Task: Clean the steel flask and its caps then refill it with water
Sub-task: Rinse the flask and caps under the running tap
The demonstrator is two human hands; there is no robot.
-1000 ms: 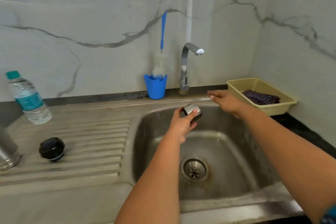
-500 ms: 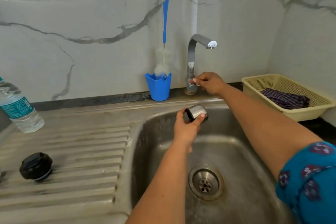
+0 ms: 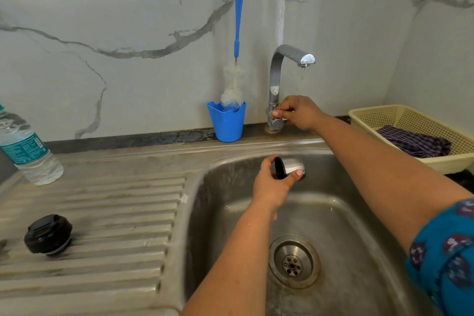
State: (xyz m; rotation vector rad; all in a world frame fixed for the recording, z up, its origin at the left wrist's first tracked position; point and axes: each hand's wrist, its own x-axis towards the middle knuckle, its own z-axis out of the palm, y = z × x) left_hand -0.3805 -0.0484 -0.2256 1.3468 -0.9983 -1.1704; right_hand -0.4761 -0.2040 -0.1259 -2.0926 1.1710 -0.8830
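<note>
A black cap (image 3: 47, 234) sat on the draining ridges of the counter (image 3: 102, 213). Over the sink (image 3: 359, 213), the left hand (image 3: 272, 185) gripped a steel cap (image 3: 291, 167), fingers curled round it. Farther back, the right hand (image 3: 298, 111) pinched the tap (image 3: 277, 79) knob, mostly hiding it. A bottle (image 3: 25, 146) was cut off at the left edge.

Left hand (image 3: 272, 185) grips steel cap (image 3: 291, 167) over sink (image 3: 359, 226), 12 o'clock of drain (image 3: 294, 261). Right hand (image 3: 298, 113) pinches tap (image 3: 278, 79) handle; water runs from spout. Black cap (image 3: 48, 235) on drainboard at 9 o'clock; bottle (image 3: 25, 149) at 10; basket (image 3: 410, 120) at 2.
</note>
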